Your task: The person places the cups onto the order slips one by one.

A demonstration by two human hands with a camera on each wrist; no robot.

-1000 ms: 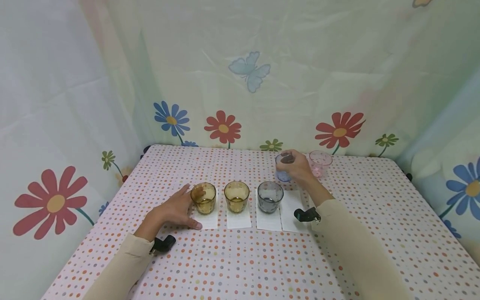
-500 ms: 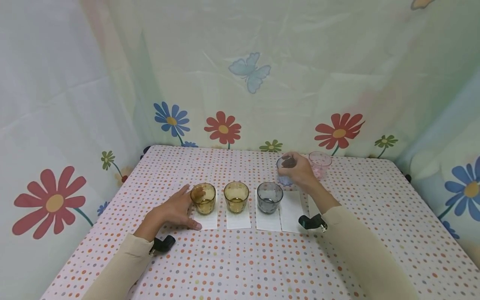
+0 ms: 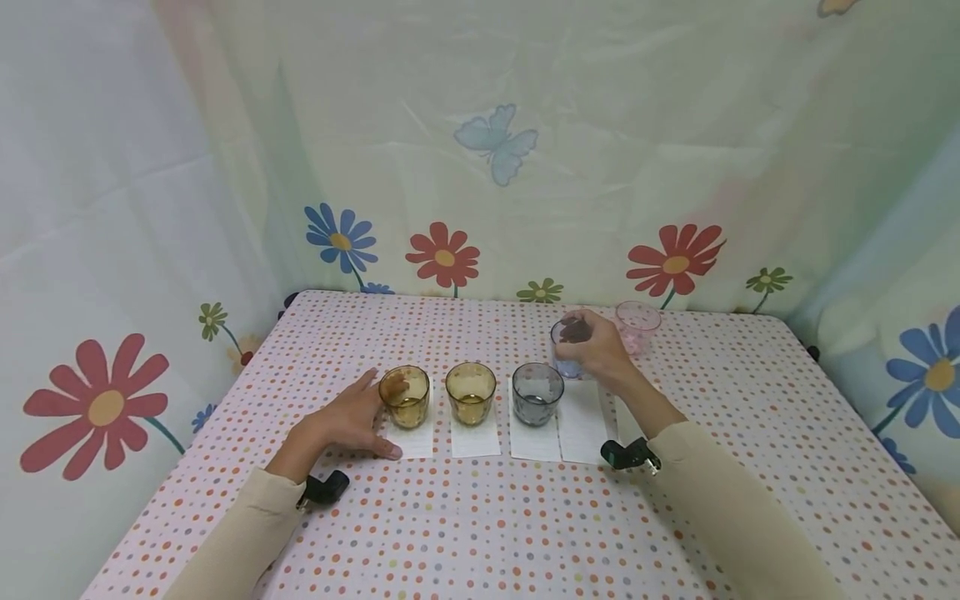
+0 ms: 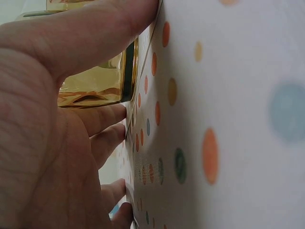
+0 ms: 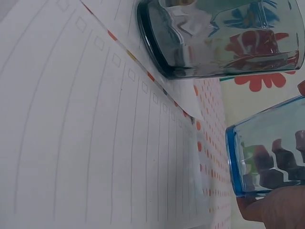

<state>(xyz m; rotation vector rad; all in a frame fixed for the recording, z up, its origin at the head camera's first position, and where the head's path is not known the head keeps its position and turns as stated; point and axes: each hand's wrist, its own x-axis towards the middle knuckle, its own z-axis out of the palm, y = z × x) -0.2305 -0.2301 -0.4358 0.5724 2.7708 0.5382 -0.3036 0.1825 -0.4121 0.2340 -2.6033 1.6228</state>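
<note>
My right hand (image 3: 606,354) grips a clear blue glass (image 3: 567,360) from its right side, behind the fourth paper sheet (image 3: 585,425). In the right wrist view the blue glass (image 5: 267,157) is tilted, and its base looks lifted off the cloth. My left hand (image 3: 348,421) rests on the tablecloth, its thumb and fingers spread beside the leftmost amber glass (image 3: 407,408). The left wrist view shows fingertips (image 4: 114,138) on the cloth near the amber glass (image 4: 90,86); I cannot tell whether they touch it. A second amber glass (image 3: 471,404) and a grey glass (image 3: 537,404) stand upright on sheets.
A pink glass (image 3: 636,329) stands just beyond my right hand. The lined sheets (image 3: 536,446) lie side by side on the dotted tablecloth (image 3: 465,517). A flowered curtain (image 3: 600,150) hangs behind the table.
My right hand has brought the blue glass a little nearer to me, away from the pink glass and up to the fourth sheet's far edge. My left hand has stayed in place.
</note>
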